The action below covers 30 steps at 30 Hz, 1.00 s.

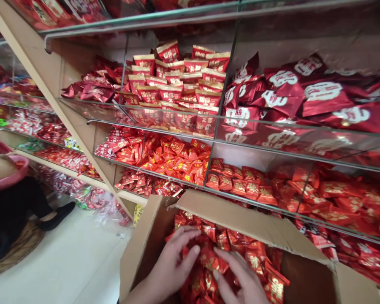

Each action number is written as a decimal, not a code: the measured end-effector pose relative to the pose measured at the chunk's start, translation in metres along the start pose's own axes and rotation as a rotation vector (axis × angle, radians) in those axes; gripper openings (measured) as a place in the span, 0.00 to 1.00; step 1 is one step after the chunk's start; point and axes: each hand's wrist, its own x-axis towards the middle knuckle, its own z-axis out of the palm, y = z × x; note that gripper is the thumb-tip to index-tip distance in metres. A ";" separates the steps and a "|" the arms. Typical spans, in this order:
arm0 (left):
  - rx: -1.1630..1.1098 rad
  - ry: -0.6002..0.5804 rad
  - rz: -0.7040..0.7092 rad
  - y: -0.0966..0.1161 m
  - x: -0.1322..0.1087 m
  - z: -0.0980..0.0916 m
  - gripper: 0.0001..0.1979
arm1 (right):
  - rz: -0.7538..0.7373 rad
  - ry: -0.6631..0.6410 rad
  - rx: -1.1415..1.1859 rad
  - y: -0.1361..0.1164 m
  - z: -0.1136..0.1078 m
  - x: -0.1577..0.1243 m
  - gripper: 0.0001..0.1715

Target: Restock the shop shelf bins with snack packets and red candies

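Note:
An open cardboard box (240,217) stands before me, holding many small red snack packets (255,257) with gold lettering. Both hands reach inside it. My left hand (174,264) curls its fingers and thumb around some red packets on the left of the pile. Opposite it, my right hand (240,278) presses thumb and fingers against packets from the right. A small bunch of packets (210,255) sits between the two hands, slightly blurred. How many packets each hand grips is hidden.
Glass-fronted shelves (164,114) rise behind the box, with red packets (194,65) in rows and larger dark red bags (323,93) to the right. A wooden upright (60,114) divides the shelving. At left, a person (15,202) sits with a pink basin (11,177).

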 end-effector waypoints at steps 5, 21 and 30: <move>-0.439 -0.112 -0.179 0.029 0.012 0.002 0.14 | 0.351 0.011 0.462 -0.032 -0.018 0.010 0.22; -0.946 0.076 -0.342 0.043 0.021 0.026 0.09 | 0.445 0.318 1.000 -0.048 -0.009 0.033 0.11; -0.804 -0.040 -0.232 0.037 0.015 0.020 0.15 | 0.396 0.256 0.680 -0.050 -0.019 0.026 0.12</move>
